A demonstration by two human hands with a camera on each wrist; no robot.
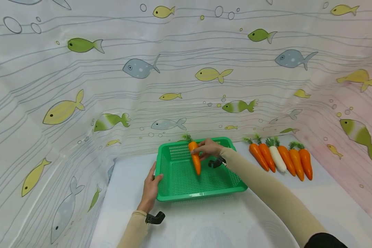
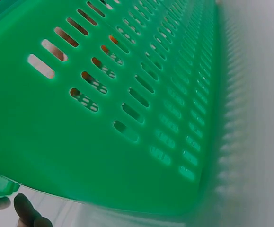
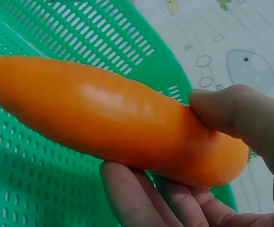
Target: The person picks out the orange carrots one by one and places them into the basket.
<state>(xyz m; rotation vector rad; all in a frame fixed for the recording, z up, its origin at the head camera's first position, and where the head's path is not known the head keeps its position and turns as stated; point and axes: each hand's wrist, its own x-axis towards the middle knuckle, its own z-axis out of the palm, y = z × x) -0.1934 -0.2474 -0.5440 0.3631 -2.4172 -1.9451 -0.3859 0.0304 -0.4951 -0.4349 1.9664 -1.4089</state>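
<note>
My right hand (image 1: 210,148) pinches an orange carrot (image 1: 196,164) with a green leafy top between thumb and fingers. The carrot hangs over the inside of a green plastic basket (image 1: 201,195), its tip pointing down toward the near side. In the right wrist view, the thumb presses one side of the carrot (image 3: 94,109) near its thick end and the fingers lie along the other. At the basket's left side, my left hand (image 1: 150,189) holds the rim, thumb on top and fingers along the outer wall. The left wrist view shows mostly the slotted basket wall (image 2: 80,146).
Right of the basket, several orange carrots (image 1: 306,164) lie in a row on the white table (image 1: 204,227), with one white radish (image 1: 277,159) among them. A fish-patterned curtain (image 1: 179,44) rises behind the table and along both sides.
</note>
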